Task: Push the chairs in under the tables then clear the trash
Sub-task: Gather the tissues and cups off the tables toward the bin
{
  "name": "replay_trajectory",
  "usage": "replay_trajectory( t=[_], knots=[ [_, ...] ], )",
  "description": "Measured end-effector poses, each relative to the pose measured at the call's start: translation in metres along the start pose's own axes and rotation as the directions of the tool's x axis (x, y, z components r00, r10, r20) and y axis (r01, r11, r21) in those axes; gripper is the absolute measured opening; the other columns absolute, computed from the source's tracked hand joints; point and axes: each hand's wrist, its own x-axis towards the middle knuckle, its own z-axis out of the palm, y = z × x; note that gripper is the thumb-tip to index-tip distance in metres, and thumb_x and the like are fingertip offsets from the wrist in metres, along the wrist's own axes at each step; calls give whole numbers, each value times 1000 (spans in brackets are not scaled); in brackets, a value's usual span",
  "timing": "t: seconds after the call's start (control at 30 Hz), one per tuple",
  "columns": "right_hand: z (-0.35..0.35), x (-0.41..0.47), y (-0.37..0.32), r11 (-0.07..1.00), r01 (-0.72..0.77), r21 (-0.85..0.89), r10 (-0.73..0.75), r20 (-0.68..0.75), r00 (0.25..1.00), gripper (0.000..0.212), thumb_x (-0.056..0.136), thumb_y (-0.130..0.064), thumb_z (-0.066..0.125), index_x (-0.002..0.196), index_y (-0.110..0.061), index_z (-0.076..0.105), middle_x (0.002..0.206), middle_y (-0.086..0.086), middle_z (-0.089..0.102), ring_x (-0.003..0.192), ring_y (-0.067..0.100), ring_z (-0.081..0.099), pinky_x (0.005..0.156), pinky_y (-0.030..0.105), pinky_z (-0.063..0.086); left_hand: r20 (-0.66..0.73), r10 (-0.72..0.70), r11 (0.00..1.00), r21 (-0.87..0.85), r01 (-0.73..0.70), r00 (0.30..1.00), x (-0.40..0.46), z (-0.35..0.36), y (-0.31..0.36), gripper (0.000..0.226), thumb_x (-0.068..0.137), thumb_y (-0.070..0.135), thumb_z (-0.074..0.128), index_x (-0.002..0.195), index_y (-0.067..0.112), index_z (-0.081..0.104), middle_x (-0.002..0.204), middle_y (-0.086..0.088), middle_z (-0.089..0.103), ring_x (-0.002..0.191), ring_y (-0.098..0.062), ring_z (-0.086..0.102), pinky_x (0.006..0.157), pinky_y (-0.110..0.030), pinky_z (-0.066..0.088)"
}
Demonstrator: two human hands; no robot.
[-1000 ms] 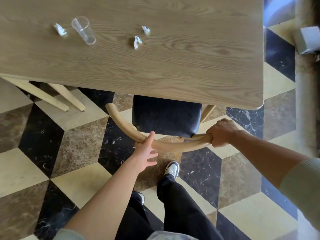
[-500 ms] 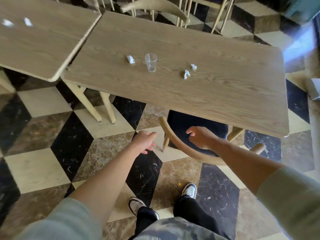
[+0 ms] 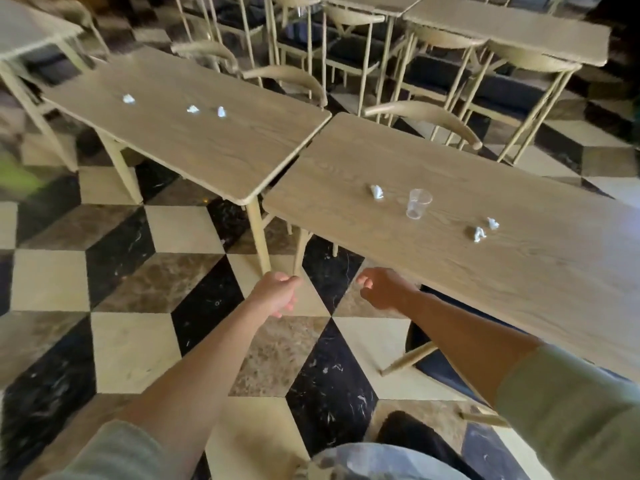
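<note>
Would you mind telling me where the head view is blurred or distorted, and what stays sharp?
Head view: the far left edge smears with motion blur, a green streak included; the wide lens bows the table edges; the clear cup and paper scraps remain fairly sharp.

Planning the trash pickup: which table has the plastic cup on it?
The right table, nearest the right hand: a clear cup stands among its paper scraps. The left table holds only scraps.

Your left hand (image 3: 277, 292) and right hand (image 3: 381, 289) hang loosely curled, holding nothing, over the checkered marble floor (image 3: 131, 344). On the near light wooden table (image 3: 450, 271) stands a clear plastic cup (image 3: 418, 203) among crumpled white paper scraps (image 3: 376, 192).
</note>
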Motion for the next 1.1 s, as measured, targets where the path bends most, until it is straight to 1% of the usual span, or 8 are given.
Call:
replay_trajectory(
  t=[0.13, 0.3, 0.43, 0.53, 0.67, 0.83, 0.97, 1.1],
  knots=[
    [-3, 47, -13, 999, 6, 42, -4, -29, 1000, 31, 101, -7, 54, 128, -16, 66, 133, 10, 65, 113, 26, 63, 91, 33, 55, -15, 22, 999, -23, -22, 1000, 34, -26, 17, 22, 102, 41, 57, 85, 28, 60, 103, -12, 77, 97, -29, 74, 78, -38, 60],
    [-10, 127, 14, 973, -140, 182, 155, -72, 985, 27, 95, 0, 55, 113, -13, 70, 115, 12, 67, 71, 8, 57, 51, 13, 45, 12, 29, 999, 15, -29, 1000, 97, -33, 43, 21, 101, 35, 59, 81, 27, 61, 100, -13, 79, 90, -26, 76, 71, -36, 58],
    [-32, 194, 35, 933, -222, 283, 242, -38, 970, 24, 91, -3, 61, 111, -11, 71, 117, 13, 69, 93, 24, 62, 75, 28, 51, 16, -1, 996, 86, 0, 1000, 153, -28, 81, 24, 98, 32, 63, 76, 22, 65, 98, -20, 78, 83, -29, 74, 68, -37, 56],
    [-58, 227, 55, 919, -252, 305, 273, -27, 962, 22, 91, -12, 61, 110, -19, 71, 117, 7, 71, 101, 25, 65, 84, 30, 53, 83, 0, 981, 192, -16, 997, 192, -7, 126, 20, 97, 42, 65, 95, 22, 65, 101, -10, 78, 93, -31, 75, 83, -45, 61],
    [-76, 229, 90, 883, -388, 263, 403, -3, 915, 22, 93, -13, 55, 107, -10, 72, 108, 16, 74, 99, 35, 69, 81, 39, 58, 219, 97, 907, 381, -177, 971, 233, 36, 188, 51, 90, 51, 72, 129, 24, 54, 114, 3, 69, 98, -20, 70, 92, -42, 58],
    [-110, 199, 194, 649, -600, 468, 746, -238, 621, 23, 88, -16, 59, 109, -19, 68, 117, 13, 67, 98, 40, 65, 81, 42, 54, 239, 333, 719, 561, -409, 912, 299, 117, 265, 61, 84, 19, 77, 141, 22, 57, 134, -13, 55, 120, -34, 58, 97, -35, 48],
    [-142, 187, 273, 597, -618, 511, 803, -379, 460, 45, 93, -30, 62, 136, -23, 49, 130, 16, 43, 96, 45, 63, 78, 48, 48, 344, 352, 496, 720, -486, 870, 353, 150, 289, 69, 87, 17, 75, 151, 21, 50, 142, -18, 42, 130, -38, 47, 110, -39, 39],
    [-159, 205, 316, 667, -623, 409, 742, -283, 608, 74, 88, -26, 75, 151, -28, 38, 145, 14, 28, 103, 34, 59, 92, 47, 54, 320, 427, 490, 704, -514, 846, 378, 167, 283, 32, 84, 8, 74, 116, 11, 68, 126, -18, 54, 111, -39, 57, 89, -39, 44]
  ],
)
